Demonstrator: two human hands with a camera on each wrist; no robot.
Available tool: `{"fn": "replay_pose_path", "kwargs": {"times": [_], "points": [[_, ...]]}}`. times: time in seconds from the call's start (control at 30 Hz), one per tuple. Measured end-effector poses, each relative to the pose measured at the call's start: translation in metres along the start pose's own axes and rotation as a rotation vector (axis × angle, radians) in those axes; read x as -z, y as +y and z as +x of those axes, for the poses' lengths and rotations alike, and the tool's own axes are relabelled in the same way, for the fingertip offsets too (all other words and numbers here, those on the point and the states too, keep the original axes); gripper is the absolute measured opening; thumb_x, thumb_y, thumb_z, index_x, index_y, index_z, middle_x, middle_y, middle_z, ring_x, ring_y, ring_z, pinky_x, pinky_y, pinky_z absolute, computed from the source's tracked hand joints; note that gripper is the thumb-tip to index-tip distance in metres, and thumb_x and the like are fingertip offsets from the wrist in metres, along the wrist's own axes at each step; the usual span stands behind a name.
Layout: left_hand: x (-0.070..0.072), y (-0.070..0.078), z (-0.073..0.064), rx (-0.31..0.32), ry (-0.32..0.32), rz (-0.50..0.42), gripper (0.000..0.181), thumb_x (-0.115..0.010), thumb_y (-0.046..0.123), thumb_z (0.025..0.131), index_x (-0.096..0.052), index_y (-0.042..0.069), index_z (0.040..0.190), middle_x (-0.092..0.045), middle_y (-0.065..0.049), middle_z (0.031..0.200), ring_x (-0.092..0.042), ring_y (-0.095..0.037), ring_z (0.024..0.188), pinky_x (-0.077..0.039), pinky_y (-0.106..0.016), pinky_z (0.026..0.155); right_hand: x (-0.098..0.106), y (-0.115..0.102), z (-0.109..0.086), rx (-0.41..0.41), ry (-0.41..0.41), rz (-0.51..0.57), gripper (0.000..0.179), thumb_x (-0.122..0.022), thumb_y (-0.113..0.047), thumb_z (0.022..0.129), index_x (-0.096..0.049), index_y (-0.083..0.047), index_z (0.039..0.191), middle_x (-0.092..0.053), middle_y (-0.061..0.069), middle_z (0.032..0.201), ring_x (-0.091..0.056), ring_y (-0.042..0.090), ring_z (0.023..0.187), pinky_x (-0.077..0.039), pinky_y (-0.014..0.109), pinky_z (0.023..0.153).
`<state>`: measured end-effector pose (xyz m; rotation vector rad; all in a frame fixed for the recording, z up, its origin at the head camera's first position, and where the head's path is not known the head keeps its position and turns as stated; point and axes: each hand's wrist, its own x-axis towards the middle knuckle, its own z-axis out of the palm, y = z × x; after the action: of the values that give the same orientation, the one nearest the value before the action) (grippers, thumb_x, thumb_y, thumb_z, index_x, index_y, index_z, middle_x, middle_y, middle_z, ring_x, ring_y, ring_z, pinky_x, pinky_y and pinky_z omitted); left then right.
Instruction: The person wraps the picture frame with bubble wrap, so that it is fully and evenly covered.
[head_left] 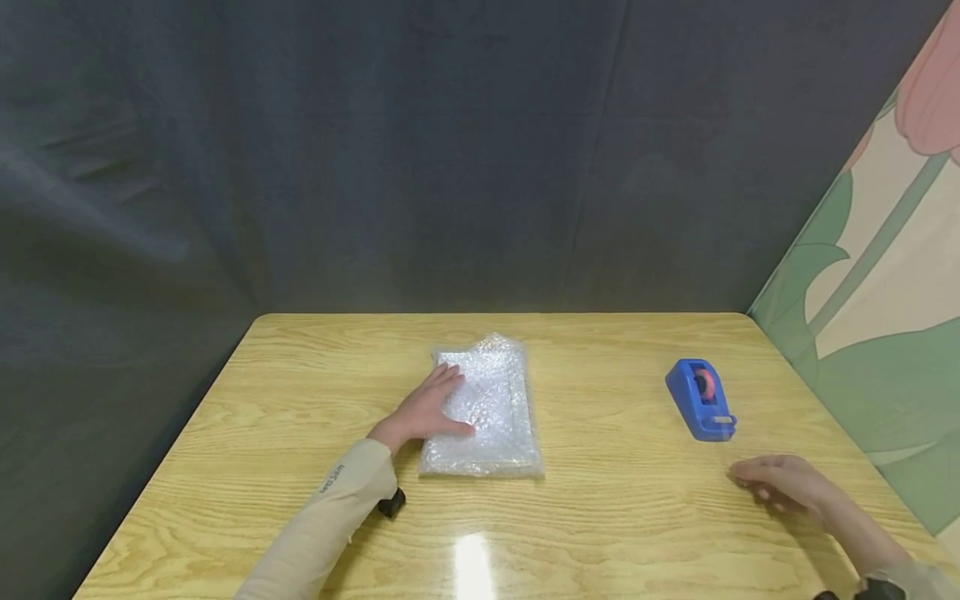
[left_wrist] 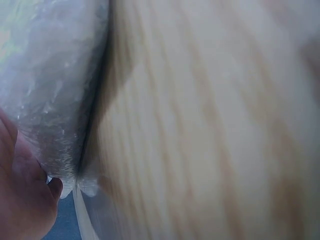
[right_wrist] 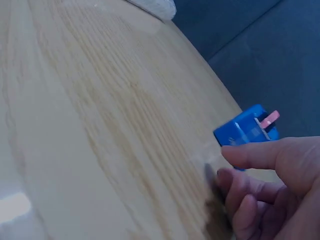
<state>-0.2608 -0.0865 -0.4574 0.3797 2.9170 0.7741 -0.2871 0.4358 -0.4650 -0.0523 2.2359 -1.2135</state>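
A flat rectangular bundle in clear bubble wrap (head_left: 491, 408) lies on the table, its loose flap at the far end. My left hand (head_left: 431, 408) rests on its left side with fingers spread and thumb extended. In the left wrist view, the bundle's edge (left_wrist: 55, 85) stands beside part of that hand (left_wrist: 25, 200). On the right sits a blue tape dispenser (head_left: 697, 404) with a pink core. Just in front of it, my right hand (head_left: 787, 483) has thumb and forefinger brought together at a faint clear strip of tape (right_wrist: 204, 151); the other fingers are curled.
The wooden table (head_left: 600, 517) has a dark curtain (head_left: 480, 167) behind it and along its left side. A flower-patterned cloth (head_left: 885, 333) hangs along the right edge. A dark wrist device (head_left: 392, 503) sits by the left cuff.
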Motion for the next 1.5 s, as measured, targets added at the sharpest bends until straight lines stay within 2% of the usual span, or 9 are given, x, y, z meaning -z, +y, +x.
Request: {"fn": "replay_pose_path", "kwargs": {"times": [0.17,0.3,0.53,0.67,0.83,0.97,1.2,1.37,1.5], "points": [[0.0,0.0,0.0,-0.005,-0.002,-0.01,0.097,-0.073,0.048,0.069,-0.026,0.006,0.142,-0.013,-0.006,0.151,-0.002,-0.02,0.139,-0.009,-0.039,0.112,0.016,-0.005,-0.005,0.023,0.058,-0.176,0.044,-0.052,-0.033,0.09,-0.06,0.006,0.109,-0.065,0.006,0.099,-0.055,0.011,0.081,-0.047,0.029,0.065],[0.0,-0.001,0.001,-0.003,-0.002,-0.012,0.097,-0.073,0.048,0.069,-0.026,0.007,0.143,-0.013,-0.005,0.151,-0.001,-0.019,0.139,-0.009,-0.038,0.112,0.022,-0.012,-0.008,0.048,0.134,-0.242,0.049,-0.049,-0.037,0.091,-0.058,0.008,0.109,-0.063,0.003,0.094,-0.048,0.012,0.073,-0.041,0.028,0.057],[-0.002,-0.001,0.002,-0.007,-0.001,-0.019,0.096,-0.073,0.048,0.069,-0.028,0.007,0.142,-0.014,-0.005,0.151,-0.002,-0.019,0.139,-0.01,-0.04,0.112,0.002,-0.02,-0.003,0.216,0.47,-0.324,0.049,-0.048,-0.032,0.093,-0.055,0.014,0.107,-0.063,0.02,0.09,-0.053,0.01,0.065,-0.046,0.027,0.053],[-0.002,-0.001,0.002,-0.022,0.002,-0.021,0.096,-0.073,0.048,0.069,-0.028,0.005,0.142,-0.014,-0.007,0.151,-0.003,-0.022,0.139,-0.011,-0.042,0.111,-0.011,-0.022,0.0,0.268,0.575,-0.3,0.04,-0.052,-0.03,0.091,-0.061,0.009,0.096,-0.063,0.014,0.083,-0.048,0.005,0.06,-0.04,0.025,0.048],[-0.001,0.002,0.0,-0.017,-0.002,-0.033,0.095,-0.074,0.046,0.069,-0.028,0.004,0.141,-0.015,-0.009,0.151,-0.003,-0.023,0.139,-0.012,-0.043,0.111,-0.02,-0.014,-0.003,0.289,0.558,-0.287,0.033,-0.053,-0.027,0.091,-0.064,0.003,0.091,-0.063,-0.002,0.081,-0.046,0.002,0.063,-0.038,0.023,0.051],[0.002,0.005,-0.002,-0.002,-0.005,-0.039,0.095,-0.074,0.046,0.069,-0.028,0.005,0.142,-0.014,-0.007,0.151,-0.002,-0.022,0.139,-0.011,-0.042,0.111,-0.027,-0.004,-0.006,0.263,0.471,-0.234,0.034,-0.054,-0.029,0.091,-0.063,0.004,0.096,-0.061,-0.007,0.074,-0.051,0.005,0.061,-0.041,0.024,0.052],[0.0,-0.001,0.0,0.013,-0.012,-0.017,0.096,-0.073,0.049,0.069,-0.027,0.007,0.143,-0.012,-0.004,0.152,-0.001,-0.018,0.139,-0.01,-0.04,0.112,-0.033,0.008,-0.011,0.209,0.374,-0.236,0.038,-0.056,-0.031,0.089,-0.061,0.005,0.102,-0.059,-0.002,0.073,-0.05,0.007,0.06,-0.043,0.024,0.052],[0.0,-0.001,0.001,0.002,-0.005,-0.01,0.095,-0.073,0.048,0.069,-0.028,0.006,0.142,-0.013,-0.006,0.151,-0.001,-0.021,0.139,-0.01,-0.041,0.112,-0.032,0.01,-0.015,0.25,0.317,-0.239,0.036,-0.057,-0.027,0.088,-0.058,0.004,0.107,-0.061,-0.001,0.075,-0.052,0.008,0.06,-0.047,0.025,0.052],[0.0,-0.001,0.001,-0.005,0.0,-0.016,0.095,-0.073,0.047,0.069,-0.029,0.005,0.141,-0.014,-0.007,0.151,-0.002,-0.022,0.139,-0.011,-0.042,0.112,-0.027,0.008,-0.013,0.303,0.369,-0.256,0.038,-0.056,-0.028,0.09,-0.057,0.005,0.108,-0.063,0.002,0.079,-0.054,0.007,0.061,-0.047,0.026,0.05]]}}
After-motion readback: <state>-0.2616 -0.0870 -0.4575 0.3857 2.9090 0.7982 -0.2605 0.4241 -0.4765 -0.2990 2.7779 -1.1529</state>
